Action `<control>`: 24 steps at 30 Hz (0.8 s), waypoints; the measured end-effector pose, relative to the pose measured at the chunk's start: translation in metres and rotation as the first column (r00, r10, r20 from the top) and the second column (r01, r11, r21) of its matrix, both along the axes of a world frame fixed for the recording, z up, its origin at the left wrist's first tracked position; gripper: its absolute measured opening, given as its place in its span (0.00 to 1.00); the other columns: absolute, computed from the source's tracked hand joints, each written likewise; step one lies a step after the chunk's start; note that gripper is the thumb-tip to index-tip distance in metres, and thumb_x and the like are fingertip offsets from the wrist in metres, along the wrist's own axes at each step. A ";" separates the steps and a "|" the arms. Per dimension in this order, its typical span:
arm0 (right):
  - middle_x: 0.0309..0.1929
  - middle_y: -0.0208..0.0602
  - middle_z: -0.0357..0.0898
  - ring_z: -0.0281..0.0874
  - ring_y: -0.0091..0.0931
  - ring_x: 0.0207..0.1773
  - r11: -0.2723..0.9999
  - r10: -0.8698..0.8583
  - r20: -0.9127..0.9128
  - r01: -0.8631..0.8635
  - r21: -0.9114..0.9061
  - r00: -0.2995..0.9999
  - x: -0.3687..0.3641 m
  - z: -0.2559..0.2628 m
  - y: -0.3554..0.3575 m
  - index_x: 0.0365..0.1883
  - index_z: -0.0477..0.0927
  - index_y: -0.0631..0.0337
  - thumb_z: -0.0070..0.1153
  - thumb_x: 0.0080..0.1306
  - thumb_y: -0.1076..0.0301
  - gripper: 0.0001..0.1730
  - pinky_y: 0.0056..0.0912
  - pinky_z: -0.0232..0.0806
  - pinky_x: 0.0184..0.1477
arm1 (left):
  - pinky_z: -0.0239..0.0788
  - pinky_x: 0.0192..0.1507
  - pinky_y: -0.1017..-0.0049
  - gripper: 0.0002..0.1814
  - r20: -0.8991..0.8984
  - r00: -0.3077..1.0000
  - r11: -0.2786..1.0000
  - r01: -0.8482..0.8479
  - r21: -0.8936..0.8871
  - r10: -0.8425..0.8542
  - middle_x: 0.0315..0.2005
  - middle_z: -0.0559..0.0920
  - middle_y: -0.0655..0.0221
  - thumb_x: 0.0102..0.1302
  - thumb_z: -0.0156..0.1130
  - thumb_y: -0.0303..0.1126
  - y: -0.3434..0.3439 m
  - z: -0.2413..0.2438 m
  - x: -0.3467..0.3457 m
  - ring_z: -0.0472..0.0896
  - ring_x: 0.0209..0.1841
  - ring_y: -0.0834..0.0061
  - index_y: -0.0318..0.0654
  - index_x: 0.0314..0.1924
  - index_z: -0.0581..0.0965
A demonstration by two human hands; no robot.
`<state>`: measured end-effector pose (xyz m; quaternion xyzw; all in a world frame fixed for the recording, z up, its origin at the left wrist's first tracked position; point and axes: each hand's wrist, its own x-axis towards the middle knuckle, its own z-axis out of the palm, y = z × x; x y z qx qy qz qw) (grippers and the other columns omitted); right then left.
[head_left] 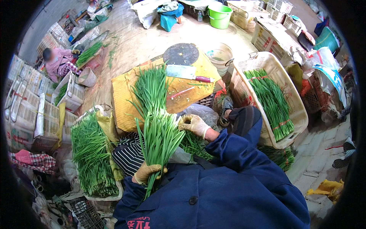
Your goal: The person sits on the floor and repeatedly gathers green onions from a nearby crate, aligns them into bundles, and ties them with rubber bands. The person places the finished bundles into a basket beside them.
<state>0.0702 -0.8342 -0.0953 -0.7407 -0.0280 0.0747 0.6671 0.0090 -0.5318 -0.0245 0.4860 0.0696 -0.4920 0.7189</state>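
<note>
My left hand (pixel 148 172), in a pale glove, is closed around the lower leaves of a bunch of green garlic chives (pixel 161 137) held over my lap. My right hand (pixel 194 125), gloved too, is at the bunch's pale stem ends, thumb and fingers curled; whether it pinches a stem cannot be told. Beyond, another heap of chives (pixel 151 88) lies on a yellow-covered board (pixel 123 100), its stem ends meeting the held bunch. A cleaver (pixel 181 71) with a dark red handle lies on the board beside a round dark chopping block (pixel 181 54). A pink strip (pixel 182 93) lies nearer me.
At left stands a crate heaped with chives (pixel 94 154). A plastic crate (pixel 297 114) at right holds chives tied with red bands (pixel 268 100). A whitish bucket (pixel 220 55) stands behind the board, a green bucket (pixel 219 17) farther off. Another person (pixel 58 63) sits at far left.
</note>
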 end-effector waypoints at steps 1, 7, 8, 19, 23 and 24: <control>0.30 0.31 0.83 0.77 0.21 0.35 0.997 -0.069 0.014 0.068 0.026 0.998 0.002 -0.010 -0.002 0.30 0.82 0.62 0.64 0.61 0.63 0.10 0.29 0.70 0.43 | 0.72 0.21 0.83 0.25 -0.003 1.000 1.000 0.004 0.007 -0.004 0.33 0.84 0.60 0.58 0.71 0.33 -0.001 0.002 0.000 0.81 0.26 0.76 0.35 0.54 0.73; 0.30 0.49 0.81 0.81 0.42 0.39 0.536 -0.421 0.049 0.292 -0.792 0.906 0.011 -0.049 -0.057 0.34 0.82 0.61 0.58 0.59 0.61 0.12 0.43 0.72 0.42 | 0.71 0.20 0.82 0.26 0.038 0.997 0.997 -0.071 -0.015 0.072 0.33 0.84 0.61 0.58 0.72 0.35 0.027 -0.002 -0.003 0.79 0.24 0.78 0.36 0.54 0.74; 0.30 0.49 0.81 0.82 0.42 0.39 0.383 -0.302 0.072 0.190 -0.904 0.951 0.003 -0.065 -0.067 0.36 0.83 0.60 0.58 0.59 0.60 0.13 0.43 0.73 0.42 | 0.71 0.20 0.82 0.25 0.048 0.996 0.997 -0.077 -0.028 0.079 0.33 0.84 0.61 0.58 0.71 0.35 0.032 -0.002 -0.003 0.79 0.23 0.78 0.36 0.53 0.74; 0.26 0.32 0.81 0.79 0.20 0.25 0.928 0.107 -0.328 0.025 0.372 0.939 -0.014 -0.001 0.026 0.33 0.78 0.60 0.53 0.70 0.62 0.10 0.22 0.69 0.26 | 0.71 0.21 0.80 0.20 0.106 0.988 0.993 -0.113 0.043 0.108 0.31 0.84 0.60 0.59 0.70 0.31 0.002 0.013 -0.004 0.79 0.23 0.77 0.33 0.50 0.75; 0.29 0.43 0.81 0.81 0.35 0.31 0.968 -0.077 -0.106 0.049 -0.247 0.991 -0.014 -0.035 0.016 0.37 0.78 0.62 0.52 0.66 0.63 0.11 0.37 0.72 0.38 | 0.69 0.20 0.82 0.23 0.076 0.993 0.995 -0.089 0.047 0.085 0.31 0.83 0.61 0.60 0.70 0.32 0.017 -0.007 -0.003 0.78 0.23 0.77 0.33 0.52 0.74; 0.34 0.48 0.81 0.80 0.45 0.39 0.884 -0.138 0.045 0.144 -0.444 0.989 -0.015 -0.054 0.011 0.40 0.79 0.60 0.51 0.64 0.61 0.13 0.46 0.70 0.45 | 0.69 0.20 0.82 0.23 0.040 0.997 0.997 -0.069 0.035 0.067 0.32 0.83 0.61 0.60 0.70 0.32 0.018 -0.009 -0.001 0.77 0.23 0.78 0.33 0.52 0.74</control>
